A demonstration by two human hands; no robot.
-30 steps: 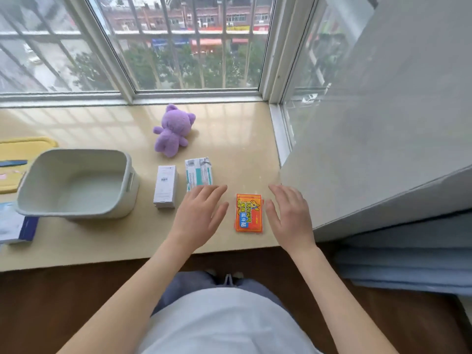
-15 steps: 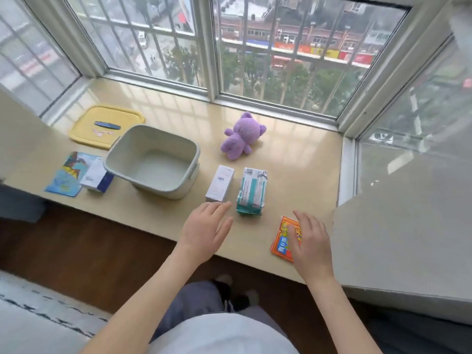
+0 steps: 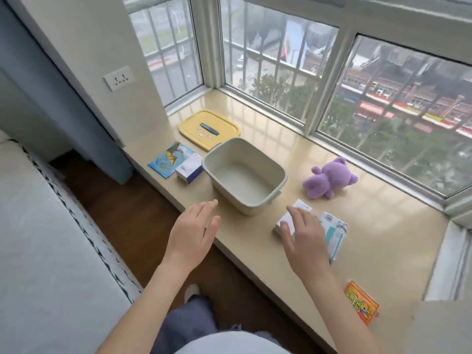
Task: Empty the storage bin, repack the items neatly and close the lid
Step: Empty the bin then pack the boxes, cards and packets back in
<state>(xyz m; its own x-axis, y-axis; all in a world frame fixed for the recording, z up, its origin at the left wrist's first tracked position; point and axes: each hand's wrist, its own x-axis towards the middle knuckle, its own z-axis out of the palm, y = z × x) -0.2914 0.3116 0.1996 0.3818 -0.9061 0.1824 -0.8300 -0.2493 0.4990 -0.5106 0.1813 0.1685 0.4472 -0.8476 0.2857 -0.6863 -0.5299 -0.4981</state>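
The right hand (image 3: 304, 241), fingers spread, has moved from the flat orange packet (image 3: 361, 304) to over the small white cardboard box (image 3: 281, 221) (repacking probably begins), the spread left hand (image 3: 194, 236) beside the empty pale green plastic bin (image 3: 242, 204) near the front edge of the beige sill (image 3: 383, 226).

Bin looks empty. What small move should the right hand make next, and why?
Probably curl the right hand around the white box beneath it, ready to lift it into the bin. The bin holds nothing, the items lie spread along the sill, and that hand's fingers are spread just over the box, gripping nothing.
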